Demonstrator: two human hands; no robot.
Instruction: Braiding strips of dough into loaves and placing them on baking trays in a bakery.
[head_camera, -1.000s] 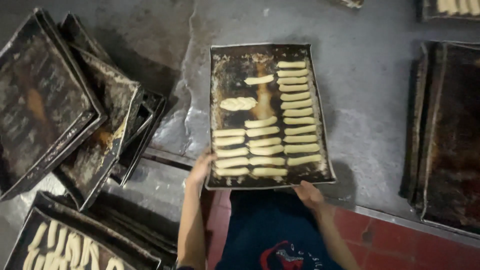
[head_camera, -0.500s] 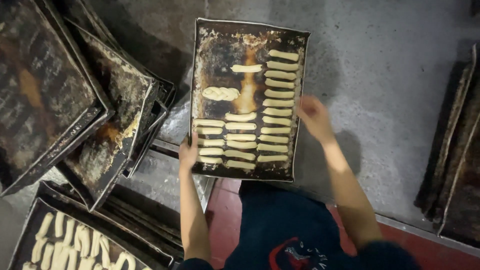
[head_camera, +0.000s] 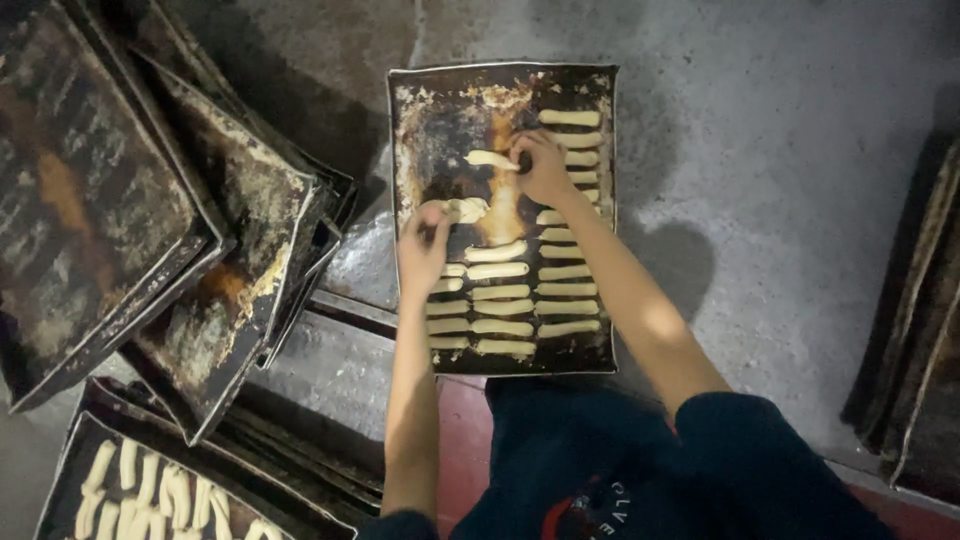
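A dark, scorched baking tray (head_camera: 420, 120) lies in the upper middle of the frame on a grey worktop (head_camera: 780, 150), its near edge at the person's body. Rows of pale dough sticks (head_camera: 505, 308) fill the tray's lower and right parts.

The right hand (head_camera: 543, 168) is over the upper middle of the tray, fingers curled down onto the right end of a single dough stick (head_camera: 488, 159) that lies apart from the rows; the grip looks pinched on that end, though the fingertips hide the contact itself.

The left hand (head_camera: 422, 250) is at the tray's left side, fingers bent towards a thicker clump of dough (head_camera: 462, 209) just above it. Whether this grip has closed on the clump I cannot tell; the fingertips touch or nearly touch its lower left edge.

At the left of the frame a stack of empty blackened trays (head_camera: 150, 220) leans at angles. In the lower left corner another tray (head_camera: 60, 470) carries more dough pieces (head_camera: 150, 490). More dark trays (head_camera: 915, 330) stand at the right edge.
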